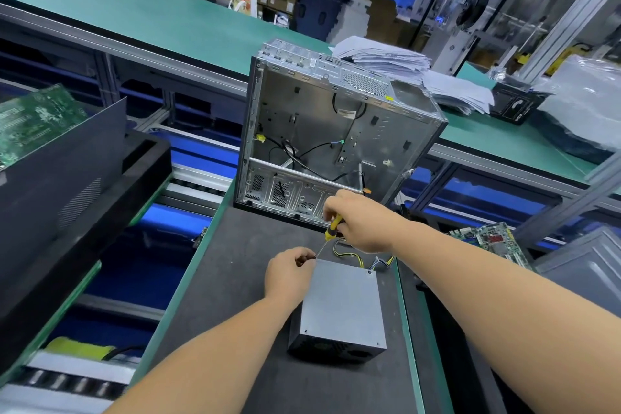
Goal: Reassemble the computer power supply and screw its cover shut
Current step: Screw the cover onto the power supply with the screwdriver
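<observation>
While the left hand (291, 274) pinches the tip to steady it at the far-left corner of the supply (341, 307) lying under it, the right hand (356, 222) grips the screwdriver (331, 230) above, tilted to drive 1 screw.

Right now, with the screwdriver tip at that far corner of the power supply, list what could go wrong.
1. The left hand pinches right at the screwdriver tip; a slip could jab its fingers.
2. The right hand holds the tool tilted, so it may cam out or cross-thread.
3. The power supply lies unclamped on the mat and could shift.
</observation>
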